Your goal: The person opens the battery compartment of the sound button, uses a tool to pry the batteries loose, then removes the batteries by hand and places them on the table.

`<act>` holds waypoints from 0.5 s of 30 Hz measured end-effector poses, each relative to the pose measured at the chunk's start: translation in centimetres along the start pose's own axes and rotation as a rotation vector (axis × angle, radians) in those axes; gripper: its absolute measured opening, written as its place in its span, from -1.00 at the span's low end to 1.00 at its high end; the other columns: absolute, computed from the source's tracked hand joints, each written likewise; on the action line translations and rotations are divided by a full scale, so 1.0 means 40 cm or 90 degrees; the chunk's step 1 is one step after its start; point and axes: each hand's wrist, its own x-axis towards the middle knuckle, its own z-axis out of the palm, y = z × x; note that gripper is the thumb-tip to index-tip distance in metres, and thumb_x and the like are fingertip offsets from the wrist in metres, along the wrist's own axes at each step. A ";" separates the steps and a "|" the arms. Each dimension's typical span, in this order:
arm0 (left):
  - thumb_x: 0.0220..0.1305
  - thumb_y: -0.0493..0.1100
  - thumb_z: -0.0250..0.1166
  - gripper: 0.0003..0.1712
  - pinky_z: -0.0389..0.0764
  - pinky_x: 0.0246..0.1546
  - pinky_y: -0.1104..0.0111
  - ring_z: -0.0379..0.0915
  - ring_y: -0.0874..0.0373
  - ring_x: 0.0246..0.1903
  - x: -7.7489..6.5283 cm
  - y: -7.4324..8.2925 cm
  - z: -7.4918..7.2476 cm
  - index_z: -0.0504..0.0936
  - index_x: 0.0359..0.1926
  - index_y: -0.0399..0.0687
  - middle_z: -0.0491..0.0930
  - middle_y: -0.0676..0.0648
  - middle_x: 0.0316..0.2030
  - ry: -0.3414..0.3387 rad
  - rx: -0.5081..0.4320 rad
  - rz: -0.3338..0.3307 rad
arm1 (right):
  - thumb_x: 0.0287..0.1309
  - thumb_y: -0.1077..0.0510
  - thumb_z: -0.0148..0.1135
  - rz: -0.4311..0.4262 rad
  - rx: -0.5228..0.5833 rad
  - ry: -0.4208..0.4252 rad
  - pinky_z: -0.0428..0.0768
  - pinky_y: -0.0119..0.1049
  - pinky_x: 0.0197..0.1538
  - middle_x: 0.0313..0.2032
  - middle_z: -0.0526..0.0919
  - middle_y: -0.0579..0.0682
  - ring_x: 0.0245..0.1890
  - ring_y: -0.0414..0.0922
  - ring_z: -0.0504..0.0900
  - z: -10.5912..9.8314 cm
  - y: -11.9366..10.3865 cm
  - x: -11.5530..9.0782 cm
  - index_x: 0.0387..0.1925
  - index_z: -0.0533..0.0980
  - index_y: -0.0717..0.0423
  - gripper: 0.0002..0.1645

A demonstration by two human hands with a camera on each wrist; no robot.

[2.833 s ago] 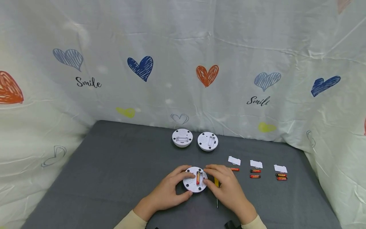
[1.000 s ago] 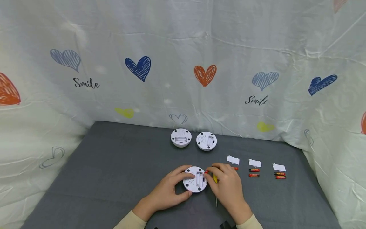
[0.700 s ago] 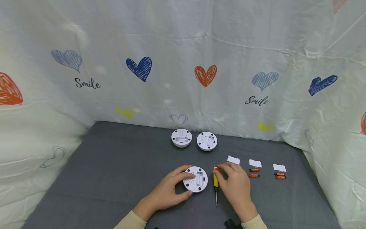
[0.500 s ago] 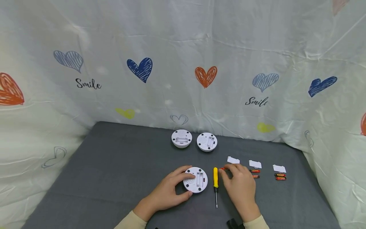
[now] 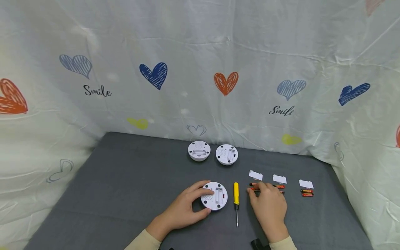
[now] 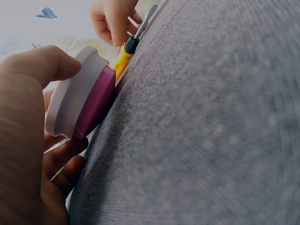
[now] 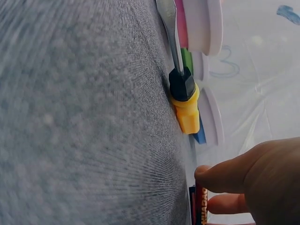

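My left hand [image 5: 184, 206] grips a round white device [image 5: 221, 204] with an uncovered battery bay, thumb and fingers about its rim. In the left wrist view its lower part is pink, facing the cloth. My right hand [image 5: 269, 207] is at the leftmost batteries, pinching a red battery [image 7: 201, 206] between thumb and finger at table level. Another battery [image 5: 252, 184] lies just behind it. Between the hands lies a yellow-handled screwdriver [image 5: 236, 194], its tip toward me.
Two similar white devices [image 5: 199, 148] stand at the back of the grey table. White battery covers [image 5: 256, 175] lie in a row at the right. More red batteries [image 5: 307, 195] lie in front of them, some partly behind my right hand. A printed curtain [image 5: 193, 69] rises behind.
My right hand has taken a battery out of the device and carried it rightward, past the screwdriver, to the leftmost cover. The bay is now empty. My left hand has stayed put.
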 end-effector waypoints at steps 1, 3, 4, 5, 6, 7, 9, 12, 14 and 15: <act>0.32 -0.06 0.58 -0.41 0.49 0.40 -0.10 0.36 0.06 0.51 0.000 0.000 0.000 0.66 0.34 0.31 0.38 0.03 0.58 0.000 0.000 0.000 | -0.12 0.08 0.83 0.000 -0.004 -0.002 0.59 0.09 -0.48 -0.48 0.70 0.07 -0.49 0.14 0.66 0.000 0.002 0.000 -0.37 0.77 0.12 -0.64; 0.32 -0.06 0.58 -0.41 0.49 0.40 -0.10 0.37 0.05 0.51 0.001 -0.001 0.000 0.66 0.34 0.32 0.38 0.04 0.57 0.000 -0.001 -0.001 | -0.12 0.08 0.83 -0.001 -0.009 -0.007 0.59 0.10 -0.48 -0.48 0.69 0.08 -0.49 0.15 0.65 0.001 0.005 -0.001 -0.37 0.77 0.13 -0.64; 0.32 -0.06 0.58 -0.41 0.50 0.40 -0.10 0.37 0.05 0.51 0.001 -0.001 0.000 0.66 0.34 0.33 0.38 0.04 0.57 0.000 -0.001 -0.001 | -0.12 0.08 0.83 -0.001 -0.011 -0.011 0.60 0.10 -0.47 -0.48 0.69 0.08 -0.49 0.14 0.65 0.002 0.006 -0.001 -0.37 0.77 0.13 -0.64; 0.32 -0.06 0.58 -0.40 0.50 0.40 -0.10 0.37 0.05 0.50 0.001 -0.002 0.000 0.66 0.34 0.33 0.38 0.04 0.57 0.000 0.000 0.000 | -0.12 0.08 0.83 0.000 -0.012 -0.015 0.60 0.10 -0.46 -0.48 0.70 0.08 -0.48 0.14 0.66 0.002 0.006 -0.001 -0.36 0.77 0.13 -0.64; 0.32 -0.06 0.58 -0.41 0.50 0.40 -0.09 0.37 0.05 0.50 0.001 -0.002 0.001 0.66 0.34 0.33 0.38 0.04 0.57 0.000 0.000 0.000 | -0.12 0.07 0.83 0.001 -0.014 -0.020 0.61 0.10 -0.44 -0.47 0.70 0.08 -0.47 0.14 0.66 0.003 0.007 -0.002 -0.36 0.77 0.13 -0.63; 0.32 -0.06 0.58 -0.41 0.50 0.40 -0.09 0.37 0.06 0.50 0.001 -0.003 0.001 0.66 0.34 0.33 0.38 0.04 0.57 0.000 0.001 0.000 | -0.11 0.07 0.83 0.003 -0.016 -0.024 0.62 0.11 -0.43 -0.46 0.70 0.09 -0.46 0.15 0.67 0.003 0.008 -0.002 -0.36 0.77 0.13 -0.63; 0.32 -0.06 0.59 -0.41 0.51 0.39 -0.08 0.37 0.08 0.50 0.000 -0.003 0.002 0.66 0.34 0.33 0.39 0.04 0.57 0.001 0.003 0.002 | -0.10 0.05 0.83 0.005 -0.020 -0.030 0.63 0.13 -0.39 -0.44 0.71 0.09 -0.43 0.15 0.68 0.003 0.007 -0.003 -0.34 0.77 0.13 -0.62; 0.32 -0.06 0.59 -0.40 0.51 0.39 -0.07 0.37 0.09 0.50 0.000 -0.003 0.002 0.66 0.34 0.34 0.39 0.05 0.57 0.004 0.004 0.004 | -0.08 0.03 0.82 0.010 -0.019 -0.030 0.65 0.16 -0.34 -0.38 0.72 0.13 -0.37 0.17 0.69 0.003 0.007 -0.004 -0.32 0.78 0.14 -0.61; 0.32 -0.06 0.59 -0.40 0.52 0.39 -0.06 0.37 0.09 0.49 0.001 -0.002 0.002 0.66 0.34 0.34 0.38 0.06 0.57 0.005 0.005 0.005 | -0.05 0.01 0.81 0.010 -0.012 -0.019 0.66 0.18 -0.31 -0.33 0.72 0.15 -0.32 0.18 0.69 0.003 0.006 -0.004 -0.30 0.78 0.15 -0.60; 0.32 -0.06 0.59 -0.40 0.52 0.39 -0.06 0.37 0.10 0.49 0.001 -0.002 0.001 0.66 0.34 0.34 0.38 0.07 0.57 0.006 0.006 0.006 | -0.04 0.00 0.80 0.008 -0.006 -0.011 0.66 0.19 -0.29 -0.31 0.72 0.16 -0.30 0.19 0.69 0.004 0.006 -0.004 -0.29 0.79 0.15 -0.60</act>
